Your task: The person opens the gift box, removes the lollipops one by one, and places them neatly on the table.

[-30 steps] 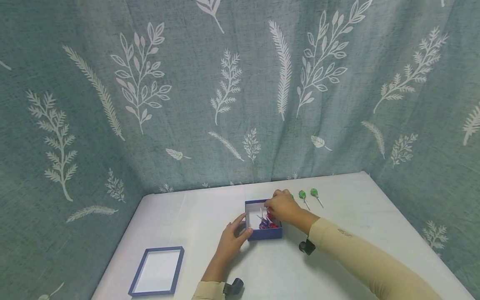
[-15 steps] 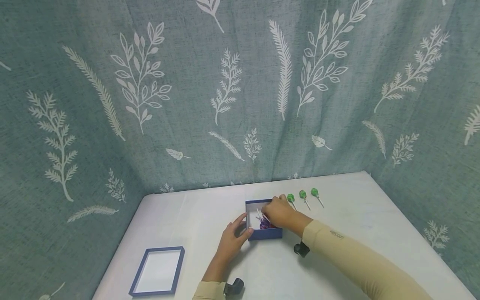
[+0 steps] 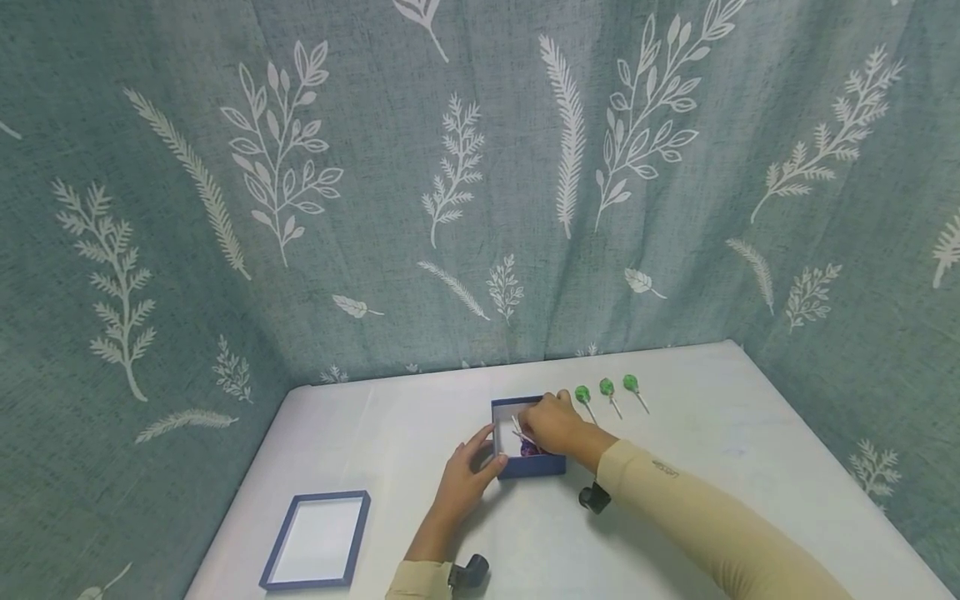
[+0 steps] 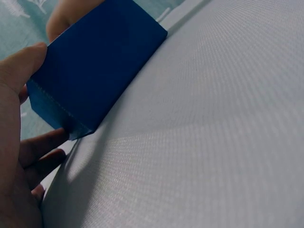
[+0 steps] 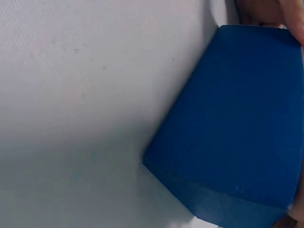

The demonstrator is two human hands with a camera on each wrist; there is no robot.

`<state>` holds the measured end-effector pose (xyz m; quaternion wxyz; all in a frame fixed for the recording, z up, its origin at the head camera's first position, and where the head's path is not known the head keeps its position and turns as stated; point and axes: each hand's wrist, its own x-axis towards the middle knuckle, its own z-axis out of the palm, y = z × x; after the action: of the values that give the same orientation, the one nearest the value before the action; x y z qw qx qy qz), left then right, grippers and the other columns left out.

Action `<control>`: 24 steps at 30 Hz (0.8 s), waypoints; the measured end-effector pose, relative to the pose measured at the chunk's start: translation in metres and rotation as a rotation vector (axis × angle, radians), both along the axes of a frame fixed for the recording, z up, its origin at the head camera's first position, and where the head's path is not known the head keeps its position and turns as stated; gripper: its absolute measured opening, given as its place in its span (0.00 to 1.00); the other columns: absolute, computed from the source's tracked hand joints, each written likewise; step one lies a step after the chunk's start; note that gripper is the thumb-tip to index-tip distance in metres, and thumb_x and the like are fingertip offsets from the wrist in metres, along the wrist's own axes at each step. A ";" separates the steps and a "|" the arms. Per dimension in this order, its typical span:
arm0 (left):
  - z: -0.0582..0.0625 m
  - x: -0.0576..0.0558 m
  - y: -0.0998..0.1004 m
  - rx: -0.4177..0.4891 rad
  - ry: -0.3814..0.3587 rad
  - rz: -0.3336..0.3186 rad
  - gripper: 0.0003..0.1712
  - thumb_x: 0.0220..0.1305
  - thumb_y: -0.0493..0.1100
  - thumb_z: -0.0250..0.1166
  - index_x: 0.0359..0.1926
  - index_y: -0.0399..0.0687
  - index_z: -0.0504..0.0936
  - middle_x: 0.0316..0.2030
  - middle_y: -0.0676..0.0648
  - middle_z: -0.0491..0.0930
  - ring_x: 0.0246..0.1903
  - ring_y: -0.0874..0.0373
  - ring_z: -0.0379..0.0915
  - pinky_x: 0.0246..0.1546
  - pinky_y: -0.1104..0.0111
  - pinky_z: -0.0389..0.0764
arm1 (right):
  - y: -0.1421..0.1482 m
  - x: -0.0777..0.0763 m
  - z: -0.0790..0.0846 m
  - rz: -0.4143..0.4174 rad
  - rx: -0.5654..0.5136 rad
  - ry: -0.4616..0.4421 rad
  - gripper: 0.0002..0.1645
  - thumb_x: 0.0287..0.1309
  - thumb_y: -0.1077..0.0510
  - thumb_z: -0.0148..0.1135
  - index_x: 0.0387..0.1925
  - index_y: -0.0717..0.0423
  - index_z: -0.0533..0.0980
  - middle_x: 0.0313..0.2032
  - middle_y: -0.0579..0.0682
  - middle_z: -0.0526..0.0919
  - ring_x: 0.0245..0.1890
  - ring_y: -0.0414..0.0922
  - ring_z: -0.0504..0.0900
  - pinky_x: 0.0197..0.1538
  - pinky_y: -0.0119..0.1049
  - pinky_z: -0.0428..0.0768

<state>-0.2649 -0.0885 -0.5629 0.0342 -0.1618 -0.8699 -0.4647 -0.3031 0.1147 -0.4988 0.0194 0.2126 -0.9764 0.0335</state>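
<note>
A blue box (image 3: 531, 467) with a white inside stands on the table in the head view. My left hand (image 3: 461, 483) holds its front left corner, the thumb on the near top edge and the fingers along the left side. Inside the box reaches my right hand (image 3: 555, 427), fingers bent downward; the fingertips and whatever they touch are hidden. Just left of them show a purple-wrapped lollipop (image 3: 528, 448) and several white sticks. The left wrist view shows the box's blue wall (image 4: 99, 61) between both hands. In the right wrist view, the box wall (image 5: 237, 114) hides most of the right hand.
Three green lollipops (image 3: 607, 387) lie in a row on the table, behind and right of the box. A blue-rimmed white lid (image 3: 315, 542) lies at the front left. A patterned green curtain (image 3: 390, 183) closes off the back and sides.
My right hand has shifted left and deeper into the box, covering the red lollipops seen earlier and uncovering the leftmost green one. My left hand has stayed at the corner.
</note>
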 end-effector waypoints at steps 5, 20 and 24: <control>0.001 -0.001 0.000 -0.001 0.010 -0.006 0.32 0.65 0.56 0.64 0.69 0.60 0.69 0.55 0.46 0.80 0.65 0.45 0.64 0.71 0.46 0.46 | -0.004 -0.001 -0.003 -0.055 0.027 0.035 0.08 0.61 0.51 0.65 0.41 0.45 0.83 0.28 0.41 0.83 0.30 0.44 0.73 0.36 0.43 0.64; 0.000 -0.003 0.001 -0.005 -0.002 -0.002 0.33 0.65 0.58 0.63 0.69 0.61 0.68 0.56 0.47 0.79 0.65 0.47 0.64 0.71 0.48 0.45 | -0.015 -0.004 -0.006 -0.184 0.120 -0.019 0.18 0.57 0.47 0.66 0.47 0.48 0.82 0.36 0.46 0.85 0.35 0.46 0.74 0.41 0.45 0.66; -0.003 -0.002 0.000 -0.006 -0.002 -0.002 0.33 0.65 0.57 0.63 0.69 0.62 0.68 0.56 0.47 0.79 0.65 0.46 0.64 0.71 0.47 0.45 | -0.014 0.000 -0.006 -0.177 0.078 0.003 0.14 0.60 0.48 0.64 0.45 0.47 0.81 0.33 0.46 0.85 0.32 0.46 0.75 0.39 0.45 0.66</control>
<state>-0.2674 -0.0881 -0.5658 0.0323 -0.1623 -0.8710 -0.4625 -0.3033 0.1004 -0.5046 0.0156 0.1263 -0.9918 -0.0068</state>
